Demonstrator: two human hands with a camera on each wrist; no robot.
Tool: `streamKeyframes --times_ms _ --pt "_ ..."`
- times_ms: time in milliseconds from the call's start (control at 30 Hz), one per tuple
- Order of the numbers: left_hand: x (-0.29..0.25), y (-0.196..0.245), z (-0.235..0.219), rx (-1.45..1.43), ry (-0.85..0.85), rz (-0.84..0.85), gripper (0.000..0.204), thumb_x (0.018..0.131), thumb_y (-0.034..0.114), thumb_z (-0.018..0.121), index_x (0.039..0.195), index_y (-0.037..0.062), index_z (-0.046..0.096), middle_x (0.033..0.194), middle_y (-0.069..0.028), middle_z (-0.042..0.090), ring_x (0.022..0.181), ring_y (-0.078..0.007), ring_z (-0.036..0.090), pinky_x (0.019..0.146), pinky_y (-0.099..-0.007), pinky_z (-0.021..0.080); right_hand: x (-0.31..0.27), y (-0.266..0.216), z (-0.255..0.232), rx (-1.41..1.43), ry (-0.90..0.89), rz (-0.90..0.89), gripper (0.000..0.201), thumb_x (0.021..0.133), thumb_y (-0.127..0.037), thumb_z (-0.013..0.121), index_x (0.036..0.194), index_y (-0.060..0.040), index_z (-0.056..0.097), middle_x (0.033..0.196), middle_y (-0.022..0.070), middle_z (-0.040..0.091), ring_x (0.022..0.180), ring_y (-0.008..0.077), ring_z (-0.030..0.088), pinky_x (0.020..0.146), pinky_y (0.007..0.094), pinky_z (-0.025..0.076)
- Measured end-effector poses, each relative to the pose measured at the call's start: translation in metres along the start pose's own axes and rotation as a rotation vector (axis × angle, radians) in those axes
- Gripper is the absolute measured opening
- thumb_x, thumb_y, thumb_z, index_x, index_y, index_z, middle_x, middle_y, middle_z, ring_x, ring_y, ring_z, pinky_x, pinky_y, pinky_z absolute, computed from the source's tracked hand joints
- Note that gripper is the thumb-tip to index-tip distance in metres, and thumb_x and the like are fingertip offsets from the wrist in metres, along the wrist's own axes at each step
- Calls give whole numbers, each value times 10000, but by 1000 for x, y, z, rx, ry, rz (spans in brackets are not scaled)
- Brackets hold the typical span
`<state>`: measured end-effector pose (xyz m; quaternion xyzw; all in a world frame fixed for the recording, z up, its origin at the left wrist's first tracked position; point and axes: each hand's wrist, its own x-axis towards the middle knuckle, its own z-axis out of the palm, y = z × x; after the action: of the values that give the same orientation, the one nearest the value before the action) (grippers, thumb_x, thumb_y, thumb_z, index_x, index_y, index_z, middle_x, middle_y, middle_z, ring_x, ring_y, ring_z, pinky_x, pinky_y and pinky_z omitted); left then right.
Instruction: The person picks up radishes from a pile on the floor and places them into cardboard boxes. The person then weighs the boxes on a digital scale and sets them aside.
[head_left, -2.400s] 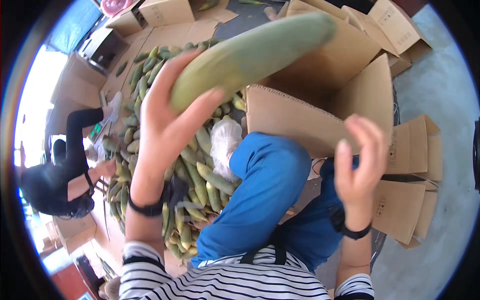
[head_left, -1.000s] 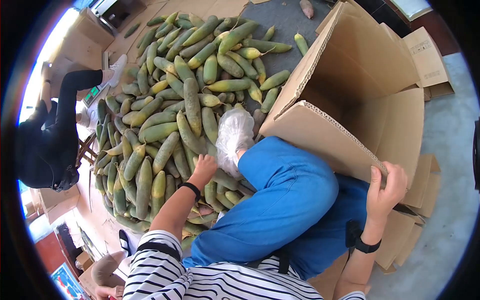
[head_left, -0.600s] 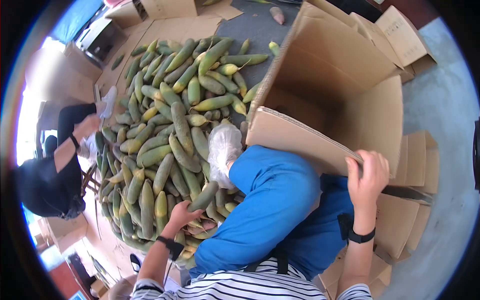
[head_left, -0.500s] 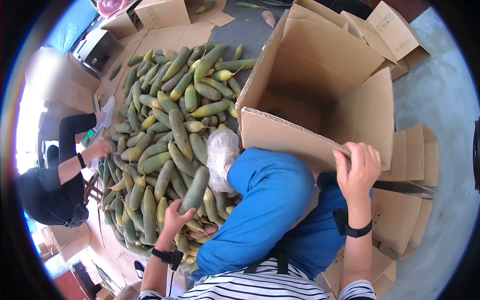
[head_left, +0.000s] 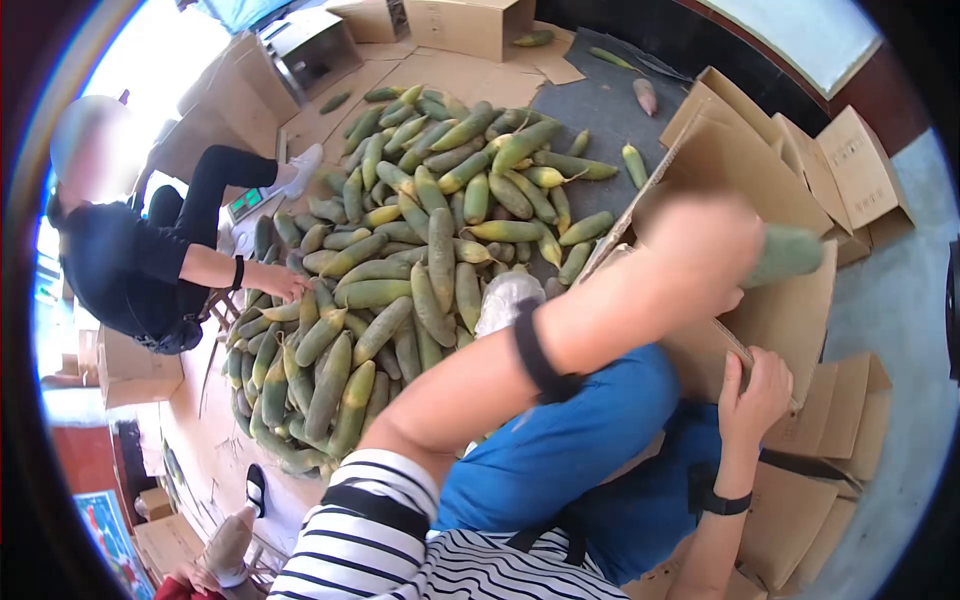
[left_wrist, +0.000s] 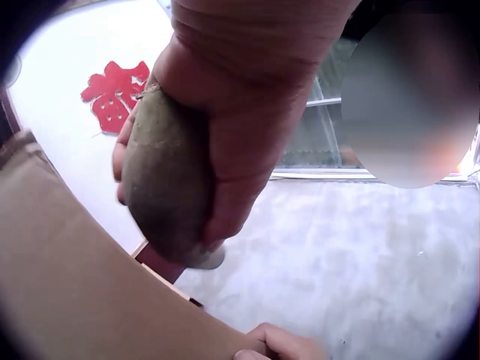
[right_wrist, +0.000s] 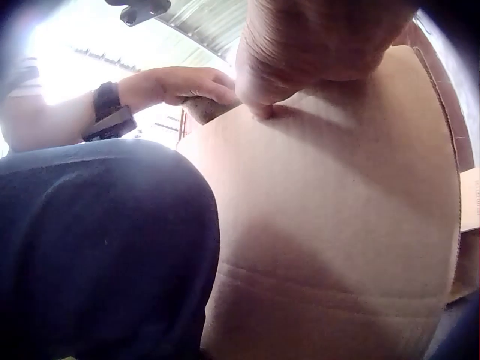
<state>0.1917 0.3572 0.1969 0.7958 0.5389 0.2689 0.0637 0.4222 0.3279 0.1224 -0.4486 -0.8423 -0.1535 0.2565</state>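
My left hand reaches across my body over the open cardboard box, blurred in the head view. It grips a green radish, whose green end sticks out past the hand. In the left wrist view, fingers and thumb wrap round the radish. My right hand holds the box's near flap by its top edge, thumb on the near face. In the right wrist view this hand is at the top of the cardboard wall. The box's inside is mostly hidden by my left arm.
A large heap of green radishes covers the floor at left. My knee stands against the box, a plastic-covered foot by the heap. Another person sits at far left. More boxes stand at right.
My left hand has picked a radish from the heap's near edge and carried it right and up over the box. My right hand stays on the flap. The other person's hand is at the heap.
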Motion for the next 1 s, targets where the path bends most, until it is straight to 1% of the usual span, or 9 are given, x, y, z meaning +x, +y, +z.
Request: streamKeyframes --times_ms 100,233,433,500,633,733,767,867,1000 --pt "32 -7 37 31 -418 38 331 685 240 777 893 12 656 853 -146 647 752 -303 672 645 -381 549 2 -3 0 -14 -2 5 244 891 -266 621 918 -25 589 798 105 557 755 304 544 711 401 416" --pt "34 -11 53 -17 -611 -36 223 702 178 750 828 8 678 809 -143 655 779 -303 671 650 -378 551 -4 -2 1 -48 3 -7 247 894 -269 619 915 -24 590 805 107 561 763 304 547 711 402 415" --pt "-60 -18 33 -379 400 84 303 752 90 693 1034 46 589 1093 -129 597 902 -316 634 727 -373 537 -3 0 5 -84 -4 -12 234 902 -262 619 933 -33 586 817 107 572 765 305 550 700 399 409" --pt "-118 -42 33 -395 459 -14 321 747 58 700 1053 58 602 1100 -126 597 960 -311 624 779 -380 533 -3 0 6 -91 33 -27 232 907 -265 620 942 -38 582 812 106 575 750 304 551 683 395 405" --pt "-287 -131 55 31 192 -707 422 769 115 707 1165 40 582 1231 -183 566 1159 -363 525 979 -428 437 -9 6 8 -101 10 -1 241 906 -274 628 950 -42 580 812 103 583 739 302 557 668 389 407" --pt "-428 -162 53 399 -66 -1244 662 682 204 744 1269 36 490 1254 -220 524 1179 -383 499 986 -472 423 -10 6 8 -75 35 -29 237 903 -267 629 952 -40 581 821 104 587 753 305 564 679 396 413" --pt "-503 -180 65 549 -184 -1207 724 680 218 750 1314 36 450 1270 -234 515 1194 -401 490 984 -475 425 -10 6 7 -89 32 -19 237 903 -267 629 952 -40 581 821 104 587 753 305 564 679 396 413" --pt "-567 -168 61 257 -313 -1721 764 703 236 733 1352 32 386 1271 -236 519 1193 -418 492 968 -489 439 -5 0 8 -97 15 -1 226 894 -257 633 947 -42 586 828 108 591 775 310 573 693 405 419" --pt "-574 -171 69 364 -304 -1687 790 704 224 707 1394 79 350 1218 -222 575 1137 -413 548 947 -498 460 0 -2 6 -63 6 21 192 856 -234 656 926 -63 602 821 96 591 782 309 572 687 415 413"
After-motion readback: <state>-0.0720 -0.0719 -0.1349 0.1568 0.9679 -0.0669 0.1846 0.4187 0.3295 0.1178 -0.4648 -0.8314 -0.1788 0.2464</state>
